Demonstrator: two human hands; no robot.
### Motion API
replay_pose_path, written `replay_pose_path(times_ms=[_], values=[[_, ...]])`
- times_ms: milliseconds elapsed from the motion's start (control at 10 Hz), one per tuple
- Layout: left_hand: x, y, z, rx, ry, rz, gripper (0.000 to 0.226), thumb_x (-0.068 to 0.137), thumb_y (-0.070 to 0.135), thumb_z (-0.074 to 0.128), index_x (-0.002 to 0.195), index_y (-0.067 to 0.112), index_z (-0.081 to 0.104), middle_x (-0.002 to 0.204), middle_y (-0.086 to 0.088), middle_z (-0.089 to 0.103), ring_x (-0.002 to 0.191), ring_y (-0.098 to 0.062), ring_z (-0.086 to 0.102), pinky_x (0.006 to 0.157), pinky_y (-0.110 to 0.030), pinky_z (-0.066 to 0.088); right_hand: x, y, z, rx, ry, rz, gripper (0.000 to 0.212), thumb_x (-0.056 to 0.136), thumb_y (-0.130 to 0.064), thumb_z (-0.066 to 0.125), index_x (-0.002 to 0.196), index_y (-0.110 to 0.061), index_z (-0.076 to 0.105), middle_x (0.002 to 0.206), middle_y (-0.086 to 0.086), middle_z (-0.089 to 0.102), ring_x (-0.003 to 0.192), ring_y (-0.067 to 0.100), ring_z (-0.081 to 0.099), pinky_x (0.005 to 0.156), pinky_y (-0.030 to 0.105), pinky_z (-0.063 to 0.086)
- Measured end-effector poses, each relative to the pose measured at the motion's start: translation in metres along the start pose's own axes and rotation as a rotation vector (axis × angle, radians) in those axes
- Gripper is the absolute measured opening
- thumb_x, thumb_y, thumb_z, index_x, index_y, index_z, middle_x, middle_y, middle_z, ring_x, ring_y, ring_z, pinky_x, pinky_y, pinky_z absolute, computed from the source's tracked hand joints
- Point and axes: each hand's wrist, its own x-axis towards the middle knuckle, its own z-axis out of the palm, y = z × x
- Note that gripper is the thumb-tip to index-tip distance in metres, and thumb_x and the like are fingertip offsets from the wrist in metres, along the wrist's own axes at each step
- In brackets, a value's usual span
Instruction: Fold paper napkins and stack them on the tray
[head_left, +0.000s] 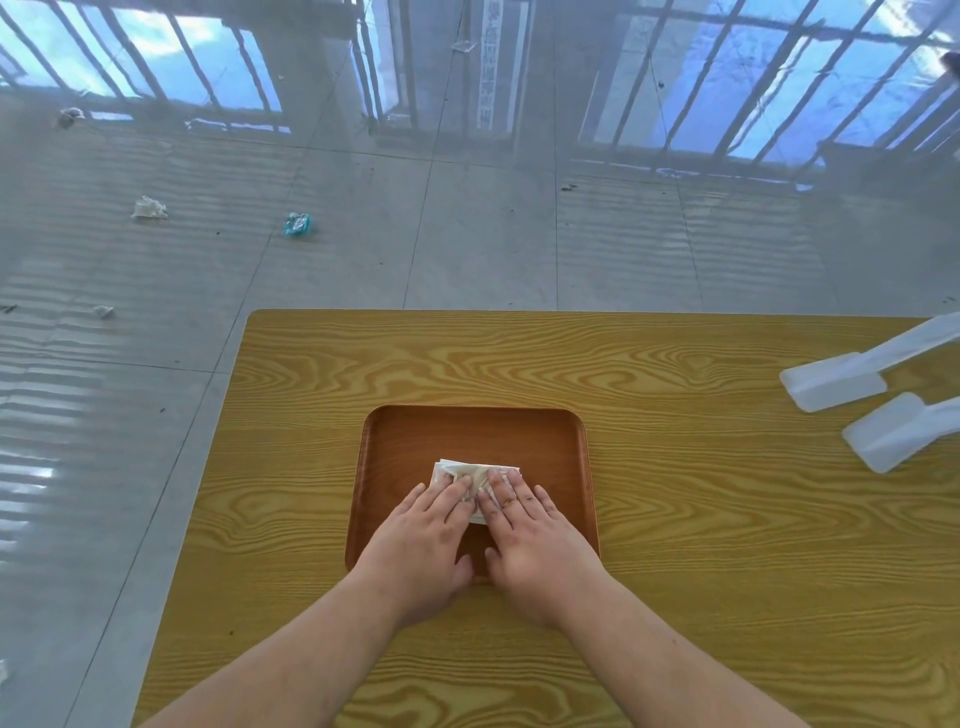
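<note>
A brown wooden tray (470, 428) sits on the yellow wood-grain table (675, 509). White folded paper napkins (465, 472) lie in the tray's middle. My left hand (423, 535) rests flat on their left part, fingers together and stretched forward. My right hand (530, 535) lies flat on their right part in the same way. Both palms press down; neither hand grips anything. Most of the napkins are hidden under my fingers.
Two white plastic feet of a stand (852, 400) rest on the table's right side. The table's left edge drops to a glossy tiled floor with scraps of crumpled paper (149, 208) and a blue wrapper (298, 224).
</note>
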Motion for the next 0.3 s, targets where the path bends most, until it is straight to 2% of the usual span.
replay_pose_path(times_ms=[100,200,300], values=[[0.001,0.002,-0.003,-0.074,-0.019,-0.039,0.073,0.096,0.052,0.030,0.162,0.022,0.026,0.174,0.003,0.019,0.160,-0.015,0.007,0.127,-0.039,0.001,-0.001,-0.001,-0.010,0.042,-0.026,0.004,0.070,0.106,-0.046,0.023,0.165,-0.021,-0.002,0.172,-0.001,-0.016,0.157,0.016,-0.021,0.128,0.040,-0.009],[0.009,0.000,-0.024,-0.124,-0.035,-0.035,0.062,0.104,0.049,0.025,0.161,0.027,0.030,0.172,0.005,0.026,0.158,-0.015,0.018,0.128,-0.043,0.013,0.000,-0.005,-0.032,0.143,-0.039,0.033,0.065,0.107,-0.047,0.020,0.166,-0.022,0.008,0.176,0.000,-0.001,0.160,0.017,-0.006,0.129,0.040,-0.003],[0.012,-0.001,-0.054,-0.157,0.010,-0.036,0.058,0.106,0.054,0.022,0.158,0.033,0.034,0.171,0.007,0.027,0.156,-0.018,0.024,0.126,-0.041,0.019,-0.006,-0.008,-0.057,0.227,0.077,0.037,0.063,0.107,-0.051,0.018,0.165,-0.027,0.018,0.175,-0.003,0.014,0.161,0.018,0.004,0.129,0.040,0.003]])
